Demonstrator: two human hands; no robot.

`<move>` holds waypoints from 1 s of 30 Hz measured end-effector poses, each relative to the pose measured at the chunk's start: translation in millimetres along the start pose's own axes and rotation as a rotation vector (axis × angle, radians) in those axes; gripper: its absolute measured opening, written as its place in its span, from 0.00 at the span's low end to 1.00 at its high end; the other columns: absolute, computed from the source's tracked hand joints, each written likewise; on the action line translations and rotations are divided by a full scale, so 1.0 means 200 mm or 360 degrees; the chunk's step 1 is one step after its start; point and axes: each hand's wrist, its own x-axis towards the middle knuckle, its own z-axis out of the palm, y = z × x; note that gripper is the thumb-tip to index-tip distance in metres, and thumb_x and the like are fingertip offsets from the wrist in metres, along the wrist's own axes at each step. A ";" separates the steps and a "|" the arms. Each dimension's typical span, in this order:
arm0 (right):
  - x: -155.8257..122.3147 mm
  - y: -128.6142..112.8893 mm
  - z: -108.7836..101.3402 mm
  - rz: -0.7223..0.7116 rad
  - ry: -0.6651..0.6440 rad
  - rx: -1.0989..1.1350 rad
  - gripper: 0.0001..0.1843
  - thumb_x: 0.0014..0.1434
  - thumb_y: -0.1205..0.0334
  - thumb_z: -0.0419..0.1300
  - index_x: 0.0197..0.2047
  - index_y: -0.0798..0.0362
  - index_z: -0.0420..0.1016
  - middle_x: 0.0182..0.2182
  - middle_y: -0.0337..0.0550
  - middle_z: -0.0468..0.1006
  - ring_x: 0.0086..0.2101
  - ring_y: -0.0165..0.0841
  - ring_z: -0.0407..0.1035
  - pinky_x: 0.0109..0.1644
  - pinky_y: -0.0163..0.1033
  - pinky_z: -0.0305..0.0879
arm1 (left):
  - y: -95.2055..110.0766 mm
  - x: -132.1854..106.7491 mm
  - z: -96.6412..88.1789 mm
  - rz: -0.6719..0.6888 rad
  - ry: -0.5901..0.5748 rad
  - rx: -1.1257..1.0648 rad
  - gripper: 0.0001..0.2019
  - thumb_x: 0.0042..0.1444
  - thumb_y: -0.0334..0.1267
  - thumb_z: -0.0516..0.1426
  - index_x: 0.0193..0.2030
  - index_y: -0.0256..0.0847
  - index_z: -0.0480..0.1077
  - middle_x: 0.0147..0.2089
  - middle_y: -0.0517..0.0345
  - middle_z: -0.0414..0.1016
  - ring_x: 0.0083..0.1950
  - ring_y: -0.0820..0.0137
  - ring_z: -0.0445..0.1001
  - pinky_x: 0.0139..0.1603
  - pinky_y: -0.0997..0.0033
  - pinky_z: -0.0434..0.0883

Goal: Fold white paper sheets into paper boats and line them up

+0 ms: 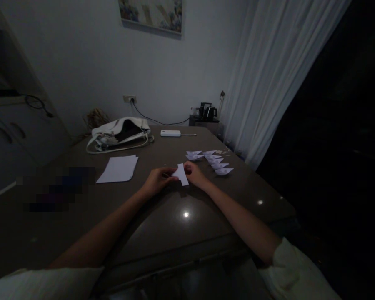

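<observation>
A small folded piece of white paper (181, 173) sits between both my hands, just above the dark glossy table (162, 225). My left hand (158, 180) pinches its left edge with closed fingers. My right hand (196, 173) grips its right side, fingers curled. Just beyond my right hand lie several finished folded paper boats (213, 160) in a loose row. A stack of flat white sheets (118, 168) rests to the left of my hands.
A white handbag (120, 133) lies at the table's far left, a white power bank (170, 133) with a cable beside it. A kettle (208, 111) stands on a low stand by the wall. White curtain (275, 75) hangs at right.
</observation>
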 end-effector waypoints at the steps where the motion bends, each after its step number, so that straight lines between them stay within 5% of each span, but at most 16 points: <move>1: 0.00 0.00 0.00 -0.0015 -0.0006 -0.0007 0.16 0.36 0.68 0.64 0.27 0.52 0.60 0.25 0.33 0.71 0.28 0.30 0.68 0.33 0.35 0.65 | 0.01 0.00 0.00 -0.0001 0.0001 0.0006 0.23 0.45 0.47 0.62 0.46 0.35 0.74 0.44 0.48 0.79 0.42 0.58 0.76 0.44 0.61 0.71; 17: -0.01 -0.01 -0.01 -0.0127 -0.0151 -0.0123 0.06 0.45 0.62 0.62 0.29 0.55 0.74 0.27 0.38 0.76 0.29 0.31 0.68 0.33 0.35 0.64 | 0.02 0.00 -0.02 0.0004 0.0005 0.0027 0.19 0.49 0.48 0.59 0.41 0.36 0.76 0.40 0.50 0.80 0.40 0.58 0.77 0.42 0.63 0.71; 23: -0.02 -0.03 0.00 0.0016 -0.0205 -0.0114 0.16 0.53 0.51 0.58 0.33 0.55 0.76 0.23 0.38 0.72 0.19 0.26 0.61 0.21 0.30 0.56 | -0.02 0.01 -0.01 -0.0061 0.0041 -0.0181 0.20 0.48 0.49 0.59 0.40 0.34 0.76 0.39 0.50 0.80 0.39 0.59 0.77 0.41 0.65 0.71; 30: -0.03 -0.08 0.00 0.0111 0.0051 0.0051 0.26 0.53 0.38 0.53 0.31 0.54 0.75 0.27 0.43 0.75 0.25 0.29 0.68 0.22 0.31 0.60 | -0.03 0.02 -0.01 -0.0129 0.0115 -0.0235 0.25 0.47 0.55 0.59 0.40 0.32 0.75 0.38 0.48 0.80 0.38 0.59 0.76 0.39 0.66 0.71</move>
